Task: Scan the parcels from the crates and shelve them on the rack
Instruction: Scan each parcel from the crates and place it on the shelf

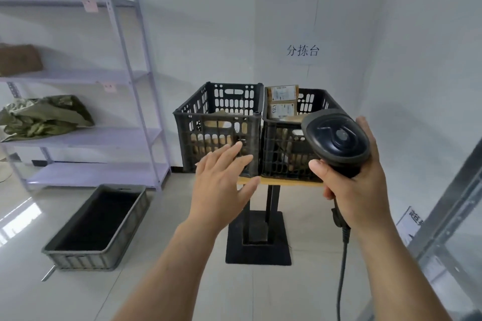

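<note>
Two black plastic crates stand side by side on a small stand: the left crate (217, 112) and the right crate (310, 104). Brown cardboard parcels (283, 103) with white labels poke above the right crate; more parcels show through the slats of both. My right hand (357, 180) grips a black corded barcode scanner (336, 138) in front of the right crate. My left hand (224, 185) is stretched out flat with fingers spread, in front of the left crate, holding nothing. The pale purple rack (135, 78) stands at the left.
The rack carries a brown parcel (19, 60) and a crumpled green bag (44, 117). A grey tote (99, 227) lies on the floor below it. The stand's black base (258, 250) sits on the tiled floor. A metal frame (448, 216) runs along the right edge.
</note>
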A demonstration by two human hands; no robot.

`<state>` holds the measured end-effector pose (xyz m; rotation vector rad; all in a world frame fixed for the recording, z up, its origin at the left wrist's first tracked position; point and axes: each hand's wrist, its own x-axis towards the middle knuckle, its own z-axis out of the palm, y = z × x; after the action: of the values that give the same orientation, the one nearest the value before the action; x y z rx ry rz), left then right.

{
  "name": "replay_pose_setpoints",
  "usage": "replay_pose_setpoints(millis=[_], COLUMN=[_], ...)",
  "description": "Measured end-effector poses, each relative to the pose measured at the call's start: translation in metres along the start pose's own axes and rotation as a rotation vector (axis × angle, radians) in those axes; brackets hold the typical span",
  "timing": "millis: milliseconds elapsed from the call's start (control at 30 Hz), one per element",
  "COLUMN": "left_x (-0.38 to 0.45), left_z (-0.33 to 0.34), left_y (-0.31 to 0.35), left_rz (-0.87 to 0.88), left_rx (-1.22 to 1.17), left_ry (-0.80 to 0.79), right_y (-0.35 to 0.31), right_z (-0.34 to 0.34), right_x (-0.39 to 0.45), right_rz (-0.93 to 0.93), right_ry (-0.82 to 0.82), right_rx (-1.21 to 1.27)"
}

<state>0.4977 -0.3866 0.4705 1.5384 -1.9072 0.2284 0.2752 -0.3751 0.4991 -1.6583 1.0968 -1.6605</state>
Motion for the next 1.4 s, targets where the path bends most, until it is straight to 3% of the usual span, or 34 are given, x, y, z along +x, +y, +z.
replay_pose_setpoints(millis=[233, 467, 800, 1400], left_x=[0.078, 0.167, 0.335, 0.562], left_z=[0.064, 0.128, 0.186, 0.3], left_y=[-0.007, -0.005, 0.013, -0.081], left_rz=[0.054, 0.105, 0.214, 0.2], left_rx=[-0.106, -0.09, -0.035, 0.075], left_ry=[-0.082, -0.09, 0.02, -0.139], right_y=[0.036, 0.095, 0.148, 0.25], right_z=[0.008, -0.002, -0.026, 0.022], right_x=[0.064, 0.147, 0.296, 0.521], right_rz=[0.07, 0.074, 0.05, 0.019], right_ry=[0.112, 0.123, 0.112, 0.058], right_rx=[-0.096, -0.122, -0.132, -0.154])
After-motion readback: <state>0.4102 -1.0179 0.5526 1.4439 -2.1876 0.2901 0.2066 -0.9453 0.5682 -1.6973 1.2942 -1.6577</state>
